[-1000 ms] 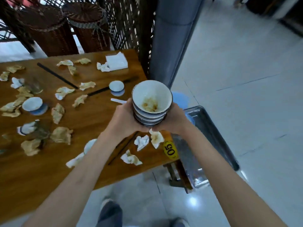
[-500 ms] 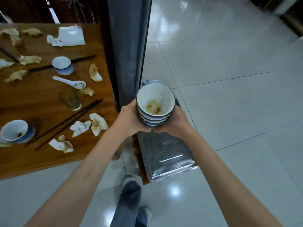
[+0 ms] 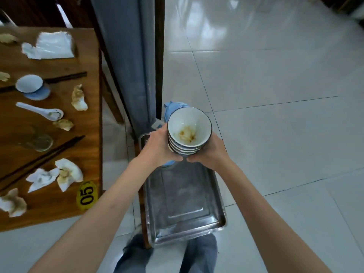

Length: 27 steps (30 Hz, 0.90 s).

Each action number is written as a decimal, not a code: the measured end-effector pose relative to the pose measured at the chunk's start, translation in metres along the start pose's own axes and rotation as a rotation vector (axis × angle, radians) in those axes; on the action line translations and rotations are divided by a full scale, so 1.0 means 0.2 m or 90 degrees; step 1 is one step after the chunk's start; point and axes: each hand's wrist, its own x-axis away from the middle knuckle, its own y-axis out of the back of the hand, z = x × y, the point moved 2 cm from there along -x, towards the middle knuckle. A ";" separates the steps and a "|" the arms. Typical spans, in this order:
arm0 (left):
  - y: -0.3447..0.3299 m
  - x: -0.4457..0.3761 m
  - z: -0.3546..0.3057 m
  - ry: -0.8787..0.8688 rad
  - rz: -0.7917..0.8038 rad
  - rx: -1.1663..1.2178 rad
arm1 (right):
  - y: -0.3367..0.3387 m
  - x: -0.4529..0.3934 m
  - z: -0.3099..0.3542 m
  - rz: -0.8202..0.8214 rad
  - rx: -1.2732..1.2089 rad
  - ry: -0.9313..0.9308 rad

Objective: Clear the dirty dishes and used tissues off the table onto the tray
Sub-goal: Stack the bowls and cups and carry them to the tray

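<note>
- Bowls (image 3: 188, 138) sat one inside another in a stack, held up in the air over the far end of the metal tray (image 3: 183, 205).
- Left hand (image 3: 157, 148) wrapped round the left side of the stack and right hand (image 3: 208, 152) wrapped round the right side, with the fingers curled in under the bottom bowl.
- That stack looked heavy and hard, and it would break if dropped. The sides looked smooth and maybe slippery, so holding low with a hand on each side seemed the safe way.
- The top bowl had brown food bits in it, so it was best kept flat.
- On the table (image 3: 86, 107) lay dirty tissues (image 3: 68, 173), a white spoon (image 3: 40, 111), chopsticks (image 3: 42, 158) and a small glass (image 3: 40, 142).
- One second before, the stack was over the table corner. Now it was over the tray, and the table was off to the left.
</note>
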 end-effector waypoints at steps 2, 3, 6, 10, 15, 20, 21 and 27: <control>-0.08 -0.07 0.01 0.001 -0.022 -0.005 | 0.03 -0.09 -0.06 0.017 -0.001 0.019; -0.12 -0.11 0.02 0.006 -0.039 -0.006 | 0.05 -0.13 -0.10 0.025 0.002 0.029; -0.26 -0.24 0.07 0.022 -0.086 -0.001 | 0.07 -0.29 -0.23 0.042 0.018 0.054; -0.45 -0.41 0.22 0.047 -0.119 0.062 | 0.05 -0.49 -0.40 0.061 0.047 0.091; -0.65 -0.58 0.43 0.085 -0.155 0.049 | -0.07 -0.73 -0.64 0.079 0.072 0.090; -0.80 -0.72 0.68 0.101 -0.165 0.005 | -0.26 -0.94 -0.86 0.109 0.077 0.078; -0.82 -0.75 0.72 0.103 -0.160 -0.017 | -0.29 -0.98 -0.90 0.111 0.074 0.076; -0.92 -0.89 0.90 0.107 -0.154 -0.178 | -0.47 -1.12 -1.08 0.080 0.008 0.067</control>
